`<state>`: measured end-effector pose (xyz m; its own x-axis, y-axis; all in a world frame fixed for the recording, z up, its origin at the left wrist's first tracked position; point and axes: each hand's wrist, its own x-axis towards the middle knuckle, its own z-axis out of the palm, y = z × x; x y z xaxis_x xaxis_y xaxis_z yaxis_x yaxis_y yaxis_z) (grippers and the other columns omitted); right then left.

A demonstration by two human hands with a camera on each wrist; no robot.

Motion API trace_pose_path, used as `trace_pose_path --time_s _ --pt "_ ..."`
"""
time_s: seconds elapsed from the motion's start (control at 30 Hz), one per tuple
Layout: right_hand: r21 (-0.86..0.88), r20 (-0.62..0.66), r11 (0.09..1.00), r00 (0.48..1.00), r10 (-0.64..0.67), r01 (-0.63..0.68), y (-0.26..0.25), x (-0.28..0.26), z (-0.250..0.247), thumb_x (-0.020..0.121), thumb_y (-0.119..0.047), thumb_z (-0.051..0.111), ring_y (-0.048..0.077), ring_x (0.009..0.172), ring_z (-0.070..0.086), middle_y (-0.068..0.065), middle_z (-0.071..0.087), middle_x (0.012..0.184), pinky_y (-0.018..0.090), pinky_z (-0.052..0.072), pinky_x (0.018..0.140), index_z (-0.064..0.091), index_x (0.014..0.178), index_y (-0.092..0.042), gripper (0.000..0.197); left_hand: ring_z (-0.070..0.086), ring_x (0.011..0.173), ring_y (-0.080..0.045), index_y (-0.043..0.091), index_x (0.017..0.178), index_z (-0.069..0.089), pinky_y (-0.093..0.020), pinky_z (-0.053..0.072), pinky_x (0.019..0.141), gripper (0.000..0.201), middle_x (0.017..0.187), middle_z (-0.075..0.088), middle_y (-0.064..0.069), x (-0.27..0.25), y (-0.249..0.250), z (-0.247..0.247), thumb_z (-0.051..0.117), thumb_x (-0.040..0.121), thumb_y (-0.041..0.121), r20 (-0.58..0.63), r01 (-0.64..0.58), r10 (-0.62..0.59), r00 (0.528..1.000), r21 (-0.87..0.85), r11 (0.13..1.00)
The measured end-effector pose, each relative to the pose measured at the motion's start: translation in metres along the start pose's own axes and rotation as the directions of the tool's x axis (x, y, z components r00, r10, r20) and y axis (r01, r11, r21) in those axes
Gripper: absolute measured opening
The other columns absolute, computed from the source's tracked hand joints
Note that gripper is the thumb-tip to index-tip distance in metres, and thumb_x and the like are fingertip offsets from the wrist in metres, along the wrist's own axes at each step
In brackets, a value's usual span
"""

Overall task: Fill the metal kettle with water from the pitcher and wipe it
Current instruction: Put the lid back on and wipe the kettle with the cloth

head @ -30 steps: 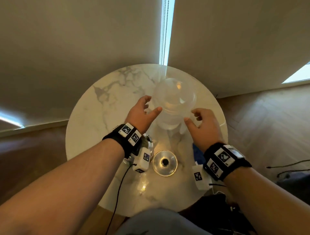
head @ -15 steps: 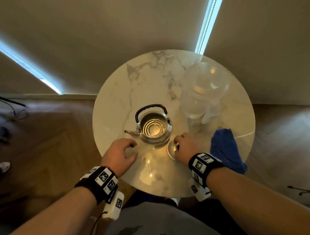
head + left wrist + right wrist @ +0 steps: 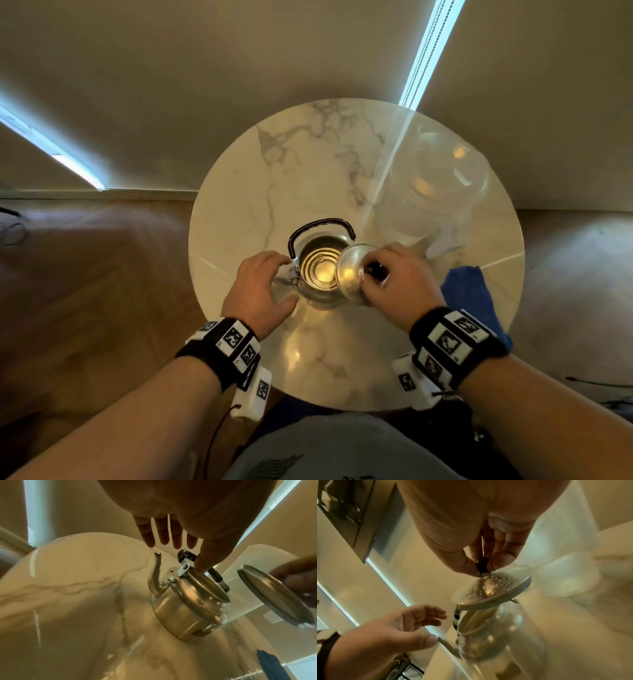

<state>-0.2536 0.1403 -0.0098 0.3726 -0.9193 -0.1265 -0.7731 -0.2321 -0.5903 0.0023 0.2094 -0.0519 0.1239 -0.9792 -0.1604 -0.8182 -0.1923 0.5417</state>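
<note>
The metal kettle [image 3: 320,270] stands open near the middle of the round marble table [image 3: 239,212], water inside, black handle upright, spout [image 3: 155,580] pointing left. My right hand [image 3: 394,284] pinches the black knob of the kettle lid [image 3: 349,275] and holds the lid tilted over the kettle's right rim [image 3: 491,592]. My left hand [image 3: 260,287] hovers open beside the spout, fingers spread [image 3: 164,534], holding nothing. The clear plastic pitcher [image 3: 435,185] stands at the table's back right. A blue cloth [image 3: 469,298] lies on the right edge.
A wall and a bright window slit [image 3: 421,58] stand behind the table. Wooden floor [image 3: 85,291] lies on both sides, with cables at far left and right. My lap [image 3: 325,448] is against the table's near edge.
Both hands left the pitcher and came down to the kettle. The right hand picked the lid up off the table and lifted it over the kettle's opening; the left hand moved up to the spout.
</note>
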Motion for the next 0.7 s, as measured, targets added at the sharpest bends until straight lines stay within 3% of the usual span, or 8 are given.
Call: trace_pose_path --time_s 0.1,0.17,0.23,0.33,0.47,0.6,0.7 --pt "-0.039 0.017 0.998 0.999 -0.041 0.042 -0.026 0.034 0.013 0.087 -0.025 0.064 0.013 0.097 0.058 -0.006 0.061 0.111 0.029 0.049 0.084 0.072 0.111 -0.022 0.025 0.039 0.132 -0.013 0.032 0.132 0.051 -0.027 0.035 0.110 0.071 0.141 0.046 0.010 0.015 0.001 0.000 0.077 0.068 0.049 -0.002 -0.039 0.039 0.999 -0.031 0.999" --pt "-0.096 0.054 0.994 0.998 -0.045 0.050 -0.038 0.051 0.027 0.091 -0.023 0.062 0.017 0.098 0.060 -0.003 0.062 0.114 0.028 0.047 0.082 0.073 0.112 -0.021 0.024 0.041 0.131 -0.014 0.031 0.132 0.051 -0.024 0.034 0.107 0.075 0.142 0.045 0.010 0.023 0.000 0.001 0.079 0.065 0.050 0.000 -0.065 0.066 0.998 -0.045 0.997" --pt "-0.157 0.104 0.987 0.994 -0.030 0.046 -0.044 0.061 0.040 0.093 -0.022 0.060 0.022 0.097 0.062 0.000 0.062 0.114 0.030 0.047 0.077 0.074 0.111 -0.020 0.022 0.041 0.131 -0.017 0.033 0.131 0.051 -0.028 0.039 0.107 0.076 0.144 0.043 0.010 0.028 -0.002 0.003 0.079 0.063 0.051 0.021 -0.088 0.090 0.996 -0.049 0.995" --pt "-0.191 0.123 0.982 0.992 0.011 0.013 -0.047 0.066 0.051 0.093 -0.021 0.061 0.026 0.092 0.063 0.001 0.061 0.111 0.033 0.049 0.072 0.076 0.109 -0.020 0.022 0.040 0.131 -0.018 0.038 0.128 0.050 -0.037 0.047 0.104 0.073 0.144 0.039 0.012 0.036 -0.005 0.005 0.074 0.062 0.057 0.050 -0.099 0.102 0.994 -0.052 0.994" --pt "-0.226 0.135 0.974 0.990 0.048 -0.016 -0.047 0.067 0.054 0.091 -0.020 0.061 0.026 0.088 0.063 0.003 0.061 0.105 0.031 0.045 0.067 0.078 0.103 -0.021 0.021 0.040 0.129 -0.018 0.040 0.127 0.052 -0.036 0.050 0.099 0.071 0.145 0.036 0.011 0.045 -0.008 0.008 0.077 0.063 0.059 0.061 -0.119 0.120 0.991 -0.033 0.992" --pt "-0.253 0.120 0.967 0.992 0.034 -0.003 -0.049 0.067 0.055 0.093 -0.021 0.063 0.028 0.088 0.064 0.004 0.062 0.107 0.030 0.042 0.066 0.078 0.106 -0.018 0.020 0.040 0.129 -0.020 0.038 0.126 0.054 -0.039 0.050 0.099 0.068 0.147 0.036 0.009 0.051 -0.012 0.009 0.076 0.065 0.059 0.079 -0.142 0.141 0.987 0.002 0.990" --pt "-0.216 0.129 0.976 0.991 0.030 -0.002 -0.046 0.066 0.054 0.092 -0.021 0.063 0.029 0.092 0.065 0.004 0.064 0.111 0.033 0.049 0.071 0.077 0.107 -0.018 0.021 0.039 0.130 -0.021 0.037 0.126 0.054 -0.041 0.051 0.097 0.068 0.148 0.034 0.009 0.052 -0.012 0.009 0.075 0.066 0.060 0.095 -0.142 0.139 0.986 0.024 0.990"
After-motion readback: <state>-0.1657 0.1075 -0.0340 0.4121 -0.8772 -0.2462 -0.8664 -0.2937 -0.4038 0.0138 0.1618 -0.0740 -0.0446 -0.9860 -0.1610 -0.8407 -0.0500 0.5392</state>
